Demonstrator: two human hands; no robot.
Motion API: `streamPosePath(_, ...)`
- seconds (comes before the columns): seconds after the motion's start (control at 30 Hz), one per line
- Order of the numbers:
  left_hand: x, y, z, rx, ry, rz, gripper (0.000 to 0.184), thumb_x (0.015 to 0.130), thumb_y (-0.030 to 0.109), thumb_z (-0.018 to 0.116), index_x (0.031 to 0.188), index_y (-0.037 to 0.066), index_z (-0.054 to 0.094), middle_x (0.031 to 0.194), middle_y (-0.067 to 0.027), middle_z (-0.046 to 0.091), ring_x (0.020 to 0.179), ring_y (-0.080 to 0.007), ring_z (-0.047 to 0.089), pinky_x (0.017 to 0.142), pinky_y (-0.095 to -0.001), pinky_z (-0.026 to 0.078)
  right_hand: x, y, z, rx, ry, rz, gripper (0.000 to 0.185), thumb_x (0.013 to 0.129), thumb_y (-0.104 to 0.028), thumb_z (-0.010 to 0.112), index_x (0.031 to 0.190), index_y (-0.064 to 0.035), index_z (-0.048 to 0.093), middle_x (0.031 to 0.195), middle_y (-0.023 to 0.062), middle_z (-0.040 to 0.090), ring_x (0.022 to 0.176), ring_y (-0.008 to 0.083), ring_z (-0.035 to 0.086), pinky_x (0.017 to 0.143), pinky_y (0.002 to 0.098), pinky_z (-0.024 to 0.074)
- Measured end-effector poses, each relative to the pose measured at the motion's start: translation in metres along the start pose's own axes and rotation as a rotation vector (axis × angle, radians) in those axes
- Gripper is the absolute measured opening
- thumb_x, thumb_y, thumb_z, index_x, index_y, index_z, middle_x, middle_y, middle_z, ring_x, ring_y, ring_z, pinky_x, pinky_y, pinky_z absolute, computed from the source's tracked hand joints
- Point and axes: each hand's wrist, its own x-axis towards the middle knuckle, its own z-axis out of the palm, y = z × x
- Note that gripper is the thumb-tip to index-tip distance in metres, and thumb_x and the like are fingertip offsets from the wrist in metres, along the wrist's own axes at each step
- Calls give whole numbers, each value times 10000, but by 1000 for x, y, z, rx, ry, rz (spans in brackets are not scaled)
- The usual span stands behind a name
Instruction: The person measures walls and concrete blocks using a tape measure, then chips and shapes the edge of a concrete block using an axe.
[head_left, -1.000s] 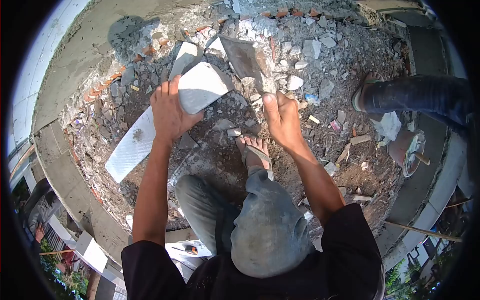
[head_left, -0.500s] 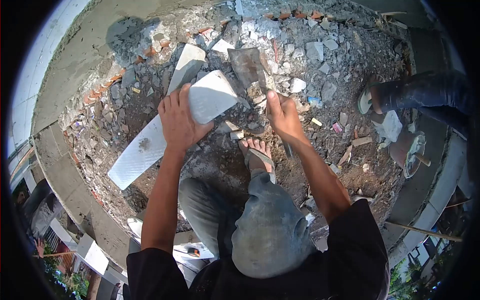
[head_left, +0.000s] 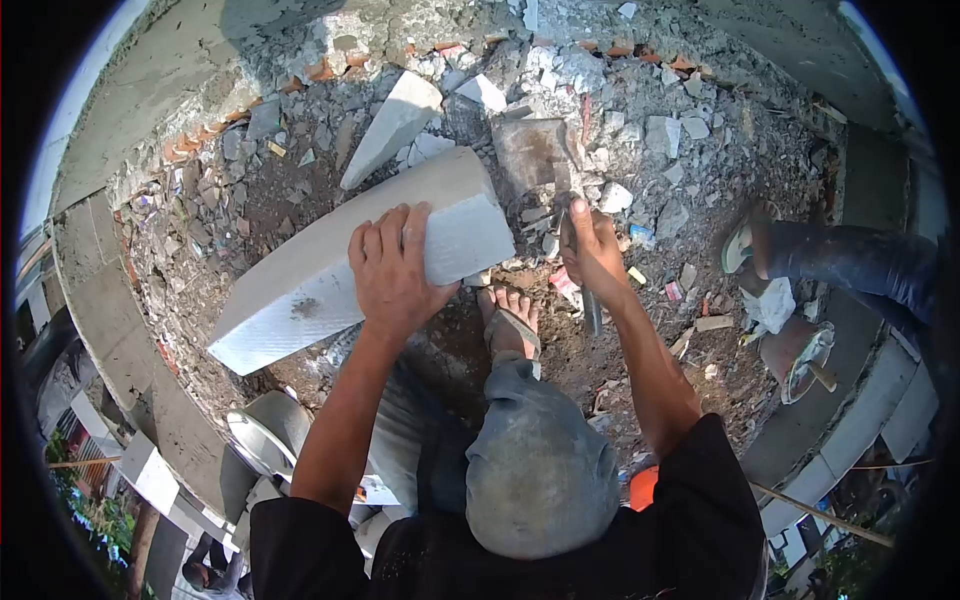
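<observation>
My left hand point(head_left: 395, 270) grips a long pale concrete block point(head_left: 320, 245), its fingers over the upper side and thumb near the lower edge. The block lies slanted on the rubble, its nearer long face in view. In my right hand point(head_left: 597, 255) is a trowel point(head_left: 530, 155) with a wide, dirty rectangular blade. The fist is closed around it, and part of the handle sticks out below. The blade points away from me, beside the block's right end. A pale wedge-shaped block piece point(head_left: 395, 125) rests beyond the block. My sandalled foot point(head_left: 515, 320) is between my hands.
Broken stone and brick rubble point(head_left: 670, 180) covers the ground, bordered by a low cement wall point(head_left: 110, 290). At right are another person's leg point(head_left: 840, 250) and a dirty bucket point(head_left: 795, 360). A pale basin point(head_left: 270, 430) is at lower left.
The block has turned under my left hand, so its broad long face now shows. My left hand has moved right and down. My right hand, holding the trowel, has shifted slightly right.
</observation>
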Motion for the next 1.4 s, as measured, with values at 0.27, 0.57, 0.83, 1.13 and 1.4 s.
streamPosePath(0.27, -32, 18, 34, 94, 151, 25, 851, 650, 373, 853, 1377, 96, 509, 1329, -167, 577, 1214, -337, 568, 1069, -518, 331, -4, 4, 21, 236, 236, -513, 688, 958, -711, 464, 810, -39, 480, 596, 40, 466, 465, 126, 423, 428, 291, 335)
streamPosePath(0.57, -28, 18, 33, 84, 101, 4, 882, 616, 356, 872, 1377, 98, 507, 1343, -160, 565, 1256, -330, 539, 1082, -519, 320, -25, -76, -3, 235, 217, -590, 756, 945, -785, 346, 819, -49, 460, 571, 25, 414, 422, 104, 373, 372, 275, 301)
streamPosePath(0.83, -17, 16, 12, 72, 48, 59, 960, 575, 357, 892, 1394, 82, 474, 1321, -158, 550, 1232, -334, 523, 1075, -526, 321, 22, 63, 16, -486, 84, -230, 684, 1012, -666, 387, 758, -40, 490, 570, 39, 476, 441, 132, 441, 408, 288, 341)
streamPosePath(1.13, -6, 17, 12, 74, 29, 17, 1005, 528, 335, 912, 1388, 64, 467, 1333, -159, 529, 1230, -343, 492, 1080, -517, 306, 13, -20, 12, 305, 96, -520, 632, 1029, -582, 461, 707, -38, 481, 590, 41, 489, 497, 120, 461, 468, 315, 390)
streamPosePath(1.4, -1, 16, 6, 51, 17, 32, 1029, 514, 334, 906, 1398, 55, 458, 1321, -158, 530, 1212, -364, 486, 1072, -516, 309, 7, 2, 3, 200, -5, -143, 619, 1038, -614, 393, 770, -64, 486, 535, -3, 411, 400, 75, 350, 366, 262, 263)
